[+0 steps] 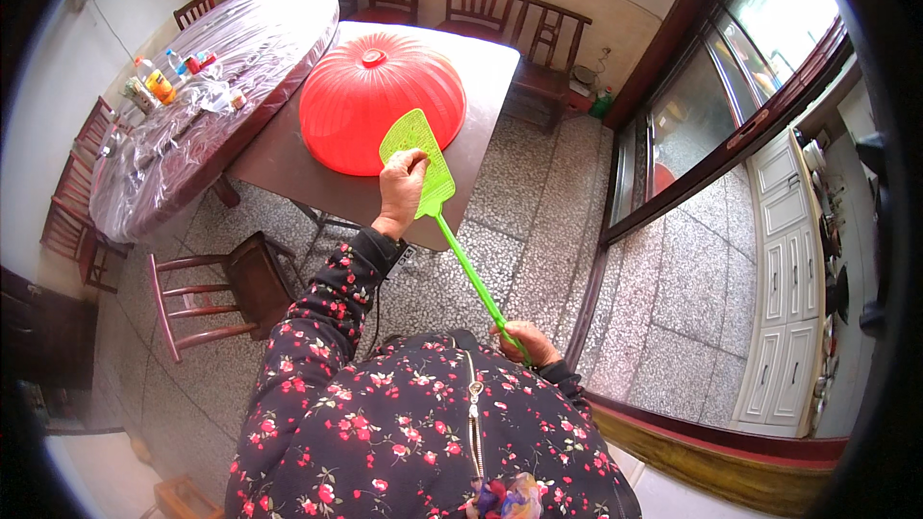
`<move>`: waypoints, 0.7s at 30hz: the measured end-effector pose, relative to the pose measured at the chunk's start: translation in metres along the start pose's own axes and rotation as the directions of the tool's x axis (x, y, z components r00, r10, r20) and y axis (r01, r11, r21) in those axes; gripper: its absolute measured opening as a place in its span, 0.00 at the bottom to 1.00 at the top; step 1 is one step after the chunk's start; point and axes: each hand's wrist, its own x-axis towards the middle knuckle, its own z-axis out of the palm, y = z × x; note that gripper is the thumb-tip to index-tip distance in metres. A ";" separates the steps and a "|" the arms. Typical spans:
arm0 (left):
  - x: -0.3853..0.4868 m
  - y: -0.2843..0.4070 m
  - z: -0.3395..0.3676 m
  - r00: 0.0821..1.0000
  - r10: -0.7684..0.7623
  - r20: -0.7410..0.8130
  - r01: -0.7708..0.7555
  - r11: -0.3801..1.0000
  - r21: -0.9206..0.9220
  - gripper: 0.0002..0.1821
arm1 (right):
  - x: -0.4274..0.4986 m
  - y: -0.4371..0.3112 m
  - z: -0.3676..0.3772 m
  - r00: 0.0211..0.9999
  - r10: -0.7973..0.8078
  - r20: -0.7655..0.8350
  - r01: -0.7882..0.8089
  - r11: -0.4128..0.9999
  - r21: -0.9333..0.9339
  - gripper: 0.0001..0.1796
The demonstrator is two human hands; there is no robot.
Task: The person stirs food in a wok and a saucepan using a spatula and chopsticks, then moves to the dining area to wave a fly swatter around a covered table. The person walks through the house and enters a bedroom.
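A green plastic fly swatter (437,191) slants across the middle of the view, its flat head up and its handle towards my body. My right hand (528,343) is closed around the lower end of the handle. At the swatter's head is my left hand (404,184), fingers bent and touching the perforated face; whether they pinch it cannot be told. Behind the swatter's head, a large red plastic dome food cover (382,97) rests on a brown square table (270,162). What lies under the cover is hidden.
A round table under clear plastic film (238,79) stands at left, bearing an orange drink bottle (160,86) and other items. Wooden chairs line the wall; one wooden chair (252,285) is on the speckled floor at lower left. A sliding glass door (692,115) and white cabinets (782,281) are at right.
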 end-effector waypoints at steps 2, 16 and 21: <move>-0.003 -0.008 0.000 1.000 -0.014 0.009 0.014 1.000 0.026 0.06 | 0.001 -0.001 0.000 1.000 0.001 -0.026 -0.003 0.999 -0.044 0.23; -0.059 -0.001 0.027 0.951 -0.183 0.250 0.200 0.979 -0.044 0.05 | 0.001 0.008 -0.012 0.997 -0.053 -0.046 0.058 0.994 0.096 0.22; -0.093 0.003 0.030 0.601 -0.136 0.788 0.289 0.956 -0.055 0.14 | 0.001 0.004 -0.015 0.977 -0.093 -0.191 0.117 0.986 0.121 0.21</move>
